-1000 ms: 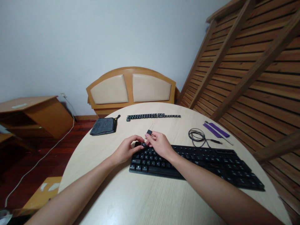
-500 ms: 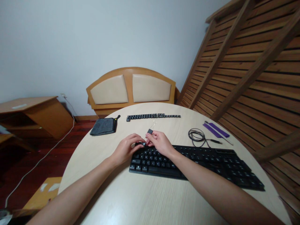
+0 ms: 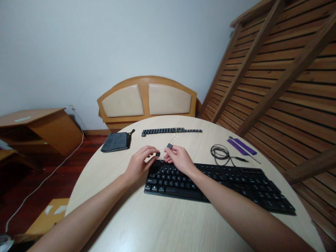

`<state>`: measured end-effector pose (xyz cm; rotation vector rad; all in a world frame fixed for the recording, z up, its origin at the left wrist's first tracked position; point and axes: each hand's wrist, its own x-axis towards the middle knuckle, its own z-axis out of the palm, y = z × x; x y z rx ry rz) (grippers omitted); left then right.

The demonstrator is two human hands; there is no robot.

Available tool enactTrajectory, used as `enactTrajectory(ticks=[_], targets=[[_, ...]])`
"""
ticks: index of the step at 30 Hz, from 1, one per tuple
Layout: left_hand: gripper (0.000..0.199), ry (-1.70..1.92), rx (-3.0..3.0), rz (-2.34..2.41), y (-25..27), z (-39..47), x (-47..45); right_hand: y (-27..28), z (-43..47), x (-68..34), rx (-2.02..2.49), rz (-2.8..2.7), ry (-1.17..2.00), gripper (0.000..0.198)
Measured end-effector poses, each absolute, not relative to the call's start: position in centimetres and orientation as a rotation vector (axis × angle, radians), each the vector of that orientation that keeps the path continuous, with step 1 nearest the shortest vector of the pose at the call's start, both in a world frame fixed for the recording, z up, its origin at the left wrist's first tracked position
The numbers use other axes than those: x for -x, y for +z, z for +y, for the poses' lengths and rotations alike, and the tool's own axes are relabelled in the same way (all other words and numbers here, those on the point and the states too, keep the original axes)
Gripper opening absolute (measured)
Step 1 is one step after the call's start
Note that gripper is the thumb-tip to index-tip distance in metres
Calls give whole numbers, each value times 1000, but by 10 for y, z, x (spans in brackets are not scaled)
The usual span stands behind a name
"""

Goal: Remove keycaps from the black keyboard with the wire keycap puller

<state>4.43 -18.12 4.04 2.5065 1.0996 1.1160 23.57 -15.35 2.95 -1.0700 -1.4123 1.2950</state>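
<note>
Between the thumb and fingers of my left hand [image 3: 141, 162] is a small black keycap [image 3: 158, 154], held just above the back left corner of a black keyboard [image 3: 181, 191]. My right hand [image 3: 180, 159] pinches a wire keycap puller by its dark block handle [image 3: 169, 146]; thin wires show on both sides of the handle. That hand is over the keyboard's upper left part and hides some keys. Farther back on the table lies a long row of loose black keycaps [image 3: 162, 131].
A round, light wood table [image 3: 112, 217] carries everything. At the left lies a dark grey cloth [image 3: 115, 141]. On the right are a coiled black cable [image 3: 220, 154], purple strips [image 3: 240, 145] and a thin rod. A padded headboard [image 3: 147, 99] stands behind.
My left hand has lifted the keycap up and slightly left, off the keyboard and away from the puller. My right hand has shifted slightly, with the puller still in it.
</note>
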Motion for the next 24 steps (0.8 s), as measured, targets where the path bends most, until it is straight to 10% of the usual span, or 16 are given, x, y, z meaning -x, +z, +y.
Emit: enactTrajectory(ticks=[24], targets=[[17,898,-2623,1937,11,-31,-4,32,-172,-247,1022,-1599,1207,20]])
